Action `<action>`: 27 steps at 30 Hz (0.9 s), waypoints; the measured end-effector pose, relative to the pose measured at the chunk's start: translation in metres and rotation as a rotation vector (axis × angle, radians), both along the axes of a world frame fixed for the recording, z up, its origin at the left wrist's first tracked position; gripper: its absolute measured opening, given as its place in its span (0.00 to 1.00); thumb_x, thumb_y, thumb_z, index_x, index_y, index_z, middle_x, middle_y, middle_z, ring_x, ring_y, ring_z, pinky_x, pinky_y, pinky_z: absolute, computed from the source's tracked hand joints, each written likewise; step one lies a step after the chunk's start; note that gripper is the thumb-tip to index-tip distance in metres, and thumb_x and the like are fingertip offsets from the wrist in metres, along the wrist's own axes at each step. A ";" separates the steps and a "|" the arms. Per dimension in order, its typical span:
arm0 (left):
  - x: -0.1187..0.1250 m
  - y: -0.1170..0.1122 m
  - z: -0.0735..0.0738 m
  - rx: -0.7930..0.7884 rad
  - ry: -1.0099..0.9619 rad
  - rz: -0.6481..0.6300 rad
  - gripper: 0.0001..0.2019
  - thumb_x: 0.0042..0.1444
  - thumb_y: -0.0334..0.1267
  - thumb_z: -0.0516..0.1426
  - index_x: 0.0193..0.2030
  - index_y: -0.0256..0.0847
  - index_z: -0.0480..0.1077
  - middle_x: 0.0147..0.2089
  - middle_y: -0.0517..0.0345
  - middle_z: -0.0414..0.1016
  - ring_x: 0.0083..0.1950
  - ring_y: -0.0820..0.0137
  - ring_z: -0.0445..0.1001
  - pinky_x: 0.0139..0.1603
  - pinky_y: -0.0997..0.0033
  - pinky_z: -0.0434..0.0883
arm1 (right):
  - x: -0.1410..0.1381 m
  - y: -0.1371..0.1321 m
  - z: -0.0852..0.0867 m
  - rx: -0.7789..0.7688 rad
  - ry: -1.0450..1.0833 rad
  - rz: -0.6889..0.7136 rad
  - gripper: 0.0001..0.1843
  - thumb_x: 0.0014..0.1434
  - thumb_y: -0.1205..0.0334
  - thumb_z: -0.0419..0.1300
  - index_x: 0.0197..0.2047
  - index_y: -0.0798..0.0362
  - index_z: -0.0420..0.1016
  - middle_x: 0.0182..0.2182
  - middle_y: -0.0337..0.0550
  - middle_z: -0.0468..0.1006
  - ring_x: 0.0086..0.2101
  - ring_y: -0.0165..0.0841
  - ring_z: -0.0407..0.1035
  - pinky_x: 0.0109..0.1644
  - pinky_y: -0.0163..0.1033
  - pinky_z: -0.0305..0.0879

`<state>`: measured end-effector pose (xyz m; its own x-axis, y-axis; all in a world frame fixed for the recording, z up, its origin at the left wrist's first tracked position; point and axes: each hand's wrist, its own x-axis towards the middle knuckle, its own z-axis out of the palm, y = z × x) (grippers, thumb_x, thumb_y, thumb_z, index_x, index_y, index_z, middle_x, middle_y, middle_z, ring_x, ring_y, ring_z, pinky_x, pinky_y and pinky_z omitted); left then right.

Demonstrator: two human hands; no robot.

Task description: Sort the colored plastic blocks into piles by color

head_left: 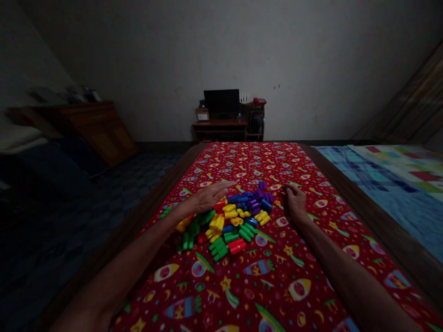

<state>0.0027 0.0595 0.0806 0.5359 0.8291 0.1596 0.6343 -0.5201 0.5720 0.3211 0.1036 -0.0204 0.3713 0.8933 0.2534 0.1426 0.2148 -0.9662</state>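
A heap of several small plastic building pieces (232, 221), in green, yellow, red, blue and purple, lies on a table covered with a red patterned cloth (270, 286). My left hand (209, 196) hovers flat over the far left part of the heap, fingers stretched out and pointing right, holding nothing. My right hand (294, 200) rests on the cloth just right of the heap, its fingers curled under; anything inside them is hidden.
The table's wooden edge (374, 221) runs along the right, with a blue checked bedspread (398, 184) beyond it. A desk with a dark monitor (221, 102) stands against the far wall. A wooden cabinet (100, 131) is at the left.
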 end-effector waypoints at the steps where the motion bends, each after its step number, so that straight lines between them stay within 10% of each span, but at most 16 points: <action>1: -0.020 -0.009 -0.005 0.052 0.009 0.094 0.34 0.62 0.62 0.39 0.65 0.42 0.62 0.66 0.55 0.64 0.67 0.60 0.61 0.69 0.58 0.54 | 0.001 0.001 0.000 -0.010 0.043 -0.016 0.20 0.48 0.53 0.53 0.39 0.56 0.76 0.34 0.48 0.80 0.31 0.35 0.74 0.33 0.39 0.70; 5: -0.097 -0.057 -0.045 0.055 0.050 0.397 0.44 0.55 0.70 0.40 0.70 0.39 0.52 0.69 0.45 0.58 0.69 0.52 0.56 0.67 0.50 0.56 | 0.000 0.003 0.002 -0.022 0.171 -0.026 0.17 0.45 0.54 0.55 0.36 0.55 0.76 0.31 0.45 0.79 0.29 0.33 0.73 0.32 0.37 0.70; 9: -0.122 -0.100 -0.081 0.045 0.075 0.401 0.53 0.46 0.75 0.47 0.73 0.45 0.42 0.71 0.42 0.52 0.70 0.48 0.52 0.66 0.46 0.56 | -0.002 0.002 0.003 -0.025 0.184 -0.022 0.17 0.45 0.54 0.56 0.35 0.55 0.76 0.31 0.45 0.79 0.29 0.33 0.74 0.30 0.36 0.69; 15: -0.074 -0.099 -0.091 0.136 0.237 0.241 0.62 0.34 0.66 0.64 0.73 0.49 0.39 0.74 0.41 0.40 0.72 0.41 0.42 0.66 0.39 0.52 | 0.001 0.003 -0.001 0.005 0.159 -0.005 0.17 0.46 0.53 0.56 0.35 0.55 0.75 0.31 0.44 0.79 0.31 0.33 0.75 0.32 0.37 0.71; 27: 0.027 -0.006 -0.079 0.100 0.057 0.160 0.56 0.41 0.55 0.67 0.72 0.48 0.42 0.74 0.43 0.39 0.74 0.47 0.38 0.68 0.41 0.48 | -0.001 0.002 0.003 -0.017 0.211 0.029 0.16 0.44 0.55 0.57 0.35 0.54 0.75 0.28 0.43 0.79 0.26 0.32 0.73 0.30 0.36 0.69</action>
<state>0.0296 0.0533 0.0015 0.4089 0.8860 0.2187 0.7436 -0.4624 0.4829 0.3198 0.1058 -0.0172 0.3888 0.9079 0.1570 -0.0695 0.1988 -0.9776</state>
